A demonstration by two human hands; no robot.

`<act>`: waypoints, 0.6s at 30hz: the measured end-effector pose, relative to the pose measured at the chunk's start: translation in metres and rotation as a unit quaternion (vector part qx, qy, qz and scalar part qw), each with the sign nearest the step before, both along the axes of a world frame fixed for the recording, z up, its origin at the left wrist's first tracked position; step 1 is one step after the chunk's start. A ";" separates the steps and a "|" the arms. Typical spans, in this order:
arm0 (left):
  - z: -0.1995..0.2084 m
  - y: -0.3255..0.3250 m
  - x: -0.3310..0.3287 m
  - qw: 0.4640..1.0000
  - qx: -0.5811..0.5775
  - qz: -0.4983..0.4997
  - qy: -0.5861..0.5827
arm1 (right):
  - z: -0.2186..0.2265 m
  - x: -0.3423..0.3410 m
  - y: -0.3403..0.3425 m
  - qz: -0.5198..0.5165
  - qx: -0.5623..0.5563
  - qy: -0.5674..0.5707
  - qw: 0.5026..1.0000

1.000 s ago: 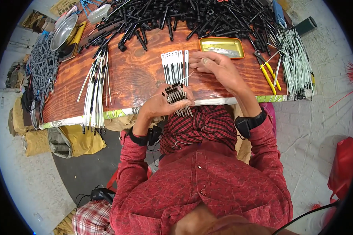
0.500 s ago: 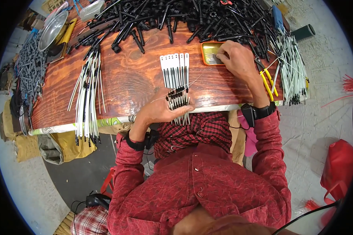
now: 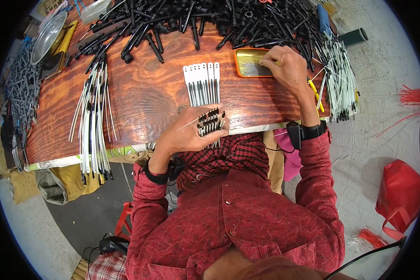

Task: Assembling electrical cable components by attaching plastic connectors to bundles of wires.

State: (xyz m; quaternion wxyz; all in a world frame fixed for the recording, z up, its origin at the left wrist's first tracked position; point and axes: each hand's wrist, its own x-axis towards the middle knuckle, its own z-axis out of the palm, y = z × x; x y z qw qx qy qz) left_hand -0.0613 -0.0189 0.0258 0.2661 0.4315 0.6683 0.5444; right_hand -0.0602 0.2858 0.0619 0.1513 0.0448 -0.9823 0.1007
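My left hand (image 3: 186,128) is closed round a bundle of thin ribs with small black ends (image 3: 210,123), which bunch above the thumb. Beyond its knuckles, flat white strips (image 3: 198,72) with small holes fan out over the table. Fine thread-like strands cross the bundle. At the right, my right hand (image 3: 287,67) has its fingertips pinched together at the right side of a shallow orange-rimmed tray (image 3: 238,70). Fine, pale, needle-like pieces (image 3: 253,67) lie in that tray. Whatever the right fingertips hold is too small to make out.
A bundle of white, black-tipped rods (image 3: 92,121) overhangs the table's front edge at left. Black tubular parts (image 3: 247,23) heap along the back. More pale rods (image 3: 338,79) and yellow-handled pliers (image 3: 318,95) lie at right. Grey parts (image 3: 16,88) pile at far left.
The whole view has shifted slightly. My right fingertips have drawn a little toward the tray's right side. My left hand keeps its bundle, now turned slightly.
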 end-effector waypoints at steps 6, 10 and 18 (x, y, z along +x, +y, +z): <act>-0.004 0.000 0.000 0.999 0.021 0.009 0.043 | 0.005 0.001 -0.010 0.008 0.010 0.034 0.999; -0.002 0.000 0.000 1.000 -0.004 0.012 0.001 | 0.003 0.013 -0.047 0.079 -0.065 0.067 0.992; -0.012 0.002 0.000 0.998 0.063 0.013 0.017 | -0.020 0.024 -0.078 0.146 -0.083 -0.016 0.986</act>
